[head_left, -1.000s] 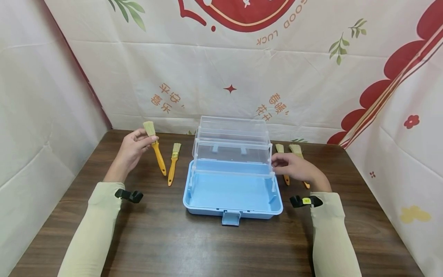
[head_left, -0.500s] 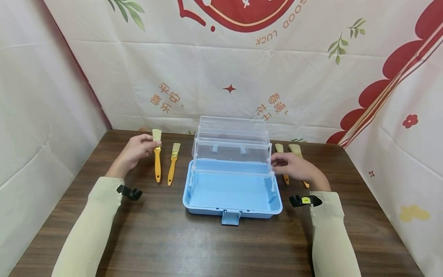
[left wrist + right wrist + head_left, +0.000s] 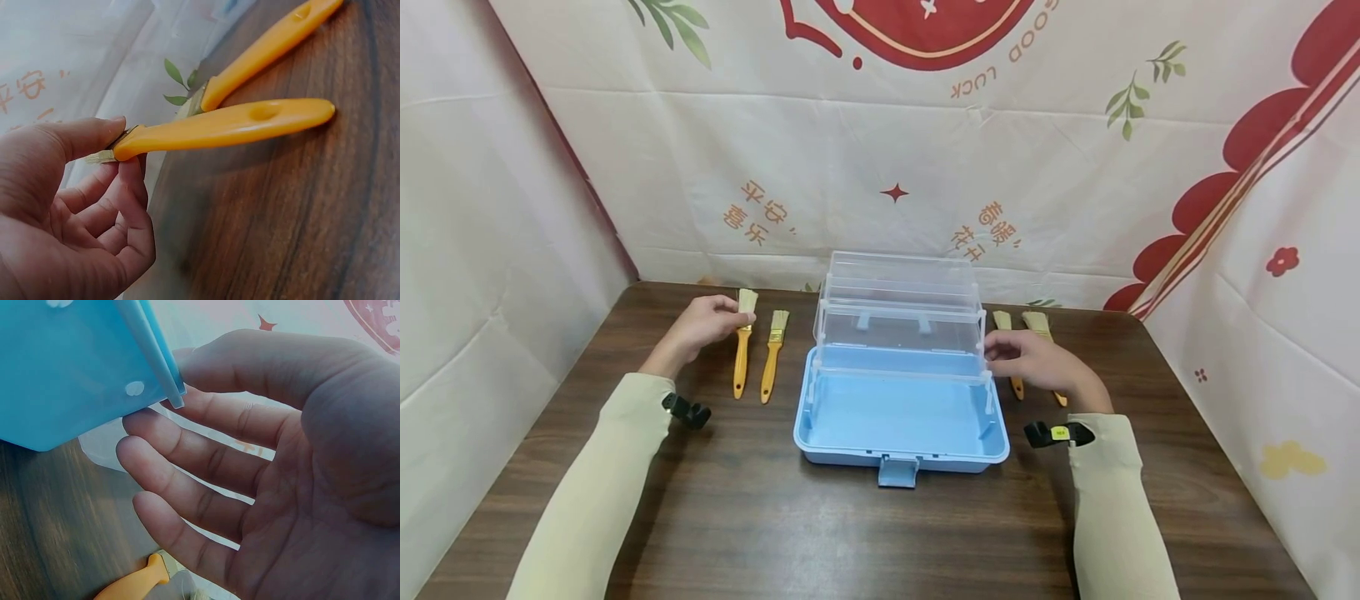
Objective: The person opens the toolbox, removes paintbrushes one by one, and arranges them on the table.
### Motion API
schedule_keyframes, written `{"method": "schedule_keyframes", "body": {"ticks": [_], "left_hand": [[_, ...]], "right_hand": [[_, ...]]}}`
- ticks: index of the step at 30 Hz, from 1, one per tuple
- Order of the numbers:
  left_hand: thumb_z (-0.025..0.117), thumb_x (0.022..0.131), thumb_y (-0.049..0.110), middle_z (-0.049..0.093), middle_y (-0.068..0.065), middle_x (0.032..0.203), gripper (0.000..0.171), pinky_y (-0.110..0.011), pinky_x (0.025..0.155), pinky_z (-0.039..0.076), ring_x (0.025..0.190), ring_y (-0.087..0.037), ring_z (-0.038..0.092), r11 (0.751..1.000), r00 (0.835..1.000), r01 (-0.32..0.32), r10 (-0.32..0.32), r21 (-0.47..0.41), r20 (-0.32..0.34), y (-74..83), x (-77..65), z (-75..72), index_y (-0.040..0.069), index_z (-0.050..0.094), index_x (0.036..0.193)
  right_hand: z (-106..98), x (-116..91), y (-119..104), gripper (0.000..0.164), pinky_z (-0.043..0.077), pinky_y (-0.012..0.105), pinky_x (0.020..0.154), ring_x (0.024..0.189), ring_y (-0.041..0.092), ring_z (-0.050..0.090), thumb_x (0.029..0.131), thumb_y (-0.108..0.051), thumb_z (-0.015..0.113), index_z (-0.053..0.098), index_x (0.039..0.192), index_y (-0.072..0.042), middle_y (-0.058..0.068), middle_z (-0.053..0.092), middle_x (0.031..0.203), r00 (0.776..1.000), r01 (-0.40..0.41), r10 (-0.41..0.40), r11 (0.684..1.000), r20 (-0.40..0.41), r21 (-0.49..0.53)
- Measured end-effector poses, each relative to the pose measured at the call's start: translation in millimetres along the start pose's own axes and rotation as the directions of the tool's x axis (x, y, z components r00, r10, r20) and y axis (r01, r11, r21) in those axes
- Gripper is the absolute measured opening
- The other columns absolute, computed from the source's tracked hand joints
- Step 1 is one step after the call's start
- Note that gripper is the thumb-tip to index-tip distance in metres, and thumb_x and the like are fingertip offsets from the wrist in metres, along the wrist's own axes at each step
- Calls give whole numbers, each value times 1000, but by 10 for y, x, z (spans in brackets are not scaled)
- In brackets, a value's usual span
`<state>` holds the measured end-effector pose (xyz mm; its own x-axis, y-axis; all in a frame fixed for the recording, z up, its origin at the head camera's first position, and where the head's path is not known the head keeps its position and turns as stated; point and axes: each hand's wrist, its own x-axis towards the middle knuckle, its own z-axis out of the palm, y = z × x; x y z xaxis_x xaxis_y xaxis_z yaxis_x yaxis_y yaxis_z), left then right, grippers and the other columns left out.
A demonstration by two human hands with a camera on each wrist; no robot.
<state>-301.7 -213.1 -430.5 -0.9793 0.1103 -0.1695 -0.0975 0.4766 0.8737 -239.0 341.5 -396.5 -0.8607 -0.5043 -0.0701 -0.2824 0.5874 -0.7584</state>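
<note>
My left hand (image 3: 703,323) pinches a yellow-handled paintbrush (image 3: 231,125) between thumb and fingertips, near where the bristles meet the handle. In the head view its bristles point to the back and the handle end toward me, close over the table. Just right of it lies a similar paintbrush (image 3: 771,362). In the middle stands a light blue toolbox (image 3: 842,457), lid raised and clear trays (image 3: 898,329) lifted over its bare base. My right hand (image 3: 1041,360) pinches the toolbox's right edge with thumb and index finger, the other fingers loosely bent below.
Two more paintbrushes lie beyond the toolbox's right side, a narrower one (image 3: 1002,320) and a wider one (image 3: 1037,323), partly hidden by the right hand. A latch (image 3: 898,472) hangs at the toolbox front. Printed cloth (image 3: 700,150) walls the brown wooden table (image 3: 820,542) at the back and sides.
My left hand has moved right and slightly toward me, bringing the paintbrush down beside the other one. The brush has swung from slanted to nearly parallel with it. My right hand stays at the toolbox.
</note>
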Motion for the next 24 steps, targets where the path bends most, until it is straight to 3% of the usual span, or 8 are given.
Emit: {"method": "schedule_keyframes", "body": {"ticks": [7, 24], "left_hand": [[76, 105, 31, 65, -8, 104, 41, -35, 84, 45, 96, -23, 56, 995, 1000, -17, 19, 98, -18, -7, 16, 16, -5, 67, 122], [76, 105, 32, 65, -4, 91, 43, -32, 76, 47, 87, -21, 56, 988, 1000, 26, -26, 155, -2, -83, 57, 41, -4, 69, 126]], "right_hand": [[-6, 1, -3, 21, 58, 30, 89, 102, 28, 67, 106, -9, 72, 72, 124, -1, 11, 74, 114, 1000, 5, -5, 1000, 4, 0], [-2, -4, 7, 21, 58, 30, 90, 102, 28, 67, 105, -9, 72, 71, 124, -1, 11, 73, 113, 1000, -9, 9, 1000, 7, 13]]}}
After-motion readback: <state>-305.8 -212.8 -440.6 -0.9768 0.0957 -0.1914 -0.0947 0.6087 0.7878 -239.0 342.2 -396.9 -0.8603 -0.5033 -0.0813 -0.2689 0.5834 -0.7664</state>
